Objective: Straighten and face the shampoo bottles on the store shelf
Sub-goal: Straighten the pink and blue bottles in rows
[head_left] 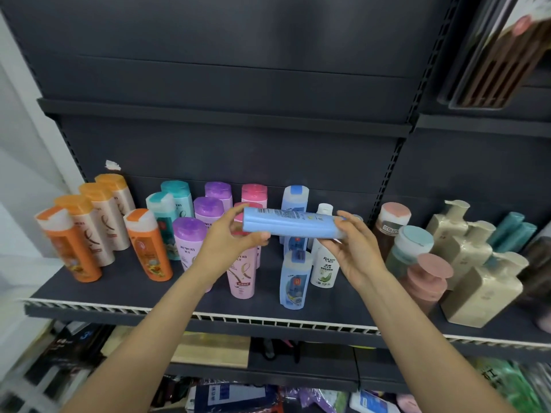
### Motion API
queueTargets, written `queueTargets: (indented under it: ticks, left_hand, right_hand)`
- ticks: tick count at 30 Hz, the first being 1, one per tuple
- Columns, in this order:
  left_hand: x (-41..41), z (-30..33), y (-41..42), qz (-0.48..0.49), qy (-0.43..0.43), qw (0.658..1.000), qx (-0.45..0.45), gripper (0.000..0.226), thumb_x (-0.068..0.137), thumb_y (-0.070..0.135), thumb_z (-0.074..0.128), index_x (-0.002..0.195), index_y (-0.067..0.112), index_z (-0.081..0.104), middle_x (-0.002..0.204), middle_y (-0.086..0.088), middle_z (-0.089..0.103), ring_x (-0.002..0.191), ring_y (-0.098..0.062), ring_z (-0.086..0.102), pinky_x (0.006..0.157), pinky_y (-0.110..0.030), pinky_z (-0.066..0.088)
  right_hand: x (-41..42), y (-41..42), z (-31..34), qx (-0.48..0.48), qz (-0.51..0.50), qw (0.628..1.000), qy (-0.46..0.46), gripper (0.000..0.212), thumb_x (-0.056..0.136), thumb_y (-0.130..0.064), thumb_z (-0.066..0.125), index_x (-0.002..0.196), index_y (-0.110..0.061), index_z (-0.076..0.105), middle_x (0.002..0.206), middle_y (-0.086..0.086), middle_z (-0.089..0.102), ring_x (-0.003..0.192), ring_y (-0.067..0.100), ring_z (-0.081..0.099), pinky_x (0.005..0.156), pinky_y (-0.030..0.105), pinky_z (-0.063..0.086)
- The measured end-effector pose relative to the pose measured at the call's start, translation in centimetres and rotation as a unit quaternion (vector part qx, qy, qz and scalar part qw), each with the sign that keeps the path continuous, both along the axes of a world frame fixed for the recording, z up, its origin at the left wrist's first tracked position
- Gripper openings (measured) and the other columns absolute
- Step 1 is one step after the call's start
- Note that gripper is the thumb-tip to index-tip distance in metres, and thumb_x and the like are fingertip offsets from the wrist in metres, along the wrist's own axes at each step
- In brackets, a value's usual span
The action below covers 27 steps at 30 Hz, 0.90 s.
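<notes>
A light blue shampoo bottle (290, 224) is held sideways in the air above the shelf (149, 290), its printed back label facing up. My left hand (229, 242) grips its left end and my right hand (356, 251) grips its right end. Under it stand blue bottles (293, 280) and a white bottle (325, 268). Pink bottles (241, 277), purple-capped ones (189, 236), teal ones (176, 204) and orange ones (147, 248) stand in rows to the left.
Beige pump bottles (480, 290) and pink and teal-capped jars (423, 278) crowd the shelf's right section. A dark empty shelf (223, 114) hangs above. Packaged goods fill the lower shelves. The white ribbed price rail (268, 320) runs along the shelf's front edge.
</notes>
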<state>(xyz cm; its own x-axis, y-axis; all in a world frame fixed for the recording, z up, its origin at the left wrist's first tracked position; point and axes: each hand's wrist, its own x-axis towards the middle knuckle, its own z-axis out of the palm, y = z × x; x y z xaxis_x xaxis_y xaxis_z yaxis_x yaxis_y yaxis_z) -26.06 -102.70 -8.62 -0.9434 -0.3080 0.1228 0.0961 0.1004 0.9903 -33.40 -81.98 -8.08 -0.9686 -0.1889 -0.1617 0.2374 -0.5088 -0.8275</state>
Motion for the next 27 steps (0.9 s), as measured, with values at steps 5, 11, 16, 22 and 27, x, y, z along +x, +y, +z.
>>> queueTargets:
  ticks: [5, 11, 16, 22, 27]
  left_hand:
    - [0.4, 0.3, -0.1, 0.001, 0.007, 0.996, 0.089, 0.038, 0.089, 0.015, 0.061, 0.125, 0.02, 0.051, 0.106, -0.007, 0.068, 0.098, -0.018, 0.068, 0.077, -0.027, 0.058]
    - [1.6, 0.1, -0.6, -0.009, 0.046, 0.998, -0.033, 0.048, 0.08, 0.005, 0.07, 0.121, 0.026, 0.055, 0.116, 0.004, 0.064, 0.109, -0.006, 0.06, 0.081, -0.021, 0.055]
    - [2.2, 0.4, -0.6, -0.011, 0.064, 0.996, -0.056, 0.053, 0.078, -0.001, 0.07, 0.123, 0.026, 0.056, 0.118, -0.001, 0.063, 0.102, -0.012, 0.066, 0.08, -0.025, 0.056]
    - [2.7, 0.7, -0.6, 0.036, 0.074, 0.996, -0.016, 0.051, 0.082, 0.004, 0.068, 0.124, 0.028, 0.054, 0.106, 0.007, 0.065, 0.092, -0.003, 0.066, 0.067, -0.013, 0.053]
    - [1.8, -0.2, -1.4, 0.087, -0.008, 0.992, 0.09, 0.035, 0.086, 0.013, 0.065, 0.12, 0.02, 0.057, 0.102, -0.003, 0.067, 0.092, -0.012, 0.066, 0.07, -0.025, 0.059]
  right_hand:
    - [-0.3, 0.6, -0.9, -0.025, 0.05, 0.998, 0.011, 0.041, 0.091, -0.002, 0.056, 0.131, 0.001, 0.047, 0.121, 0.018, 0.062, 0.105, 0.023, 0.065, 0.083, 0.031, 0.057]
    - [-0.2, 1.2, -1.7, 0.039, 0.078, 0.996, 0.036, 0.048, 0.087, 0.011, 0.052, 0.13, -0.01, 0.053, 0.099, 0.007, 0.071, 0.098, 0.024, 0.068, 0.079, 0.03, 0.058]
    - [0.1, 0.2, -2.2, 0.012, 0.065, 0.997, 0.03, 0.049, 0.083, 0.018, 0.046, 0.124, -0.009, 0.053, 0.1, 0.01, 0.065, 0.094, 0.026, 0.065, 0.076, 0.03, 0.059]
    - [0.5, 0.2, -2.2, 0.023, 0.083, 0.996, 0.038, 0.041, 0.088, 0.004, 0.057, 0.125, -0.013, 0.057, 0.103, 0.004, 0.072, 0.103, 0.023, 0.067, 0.083, 0.028, 0.057]
    - [0.8, -0.4, -1.5, 0.024, 0.092, 0.993, 0.066, 0.041, 0.085, 0.0, 0.061, 0.125, -0.008, 0.056, 0.102, 0.002, 0.073, 0.098, 0.012, 0.068, 0.082, 0.02, 0.055]
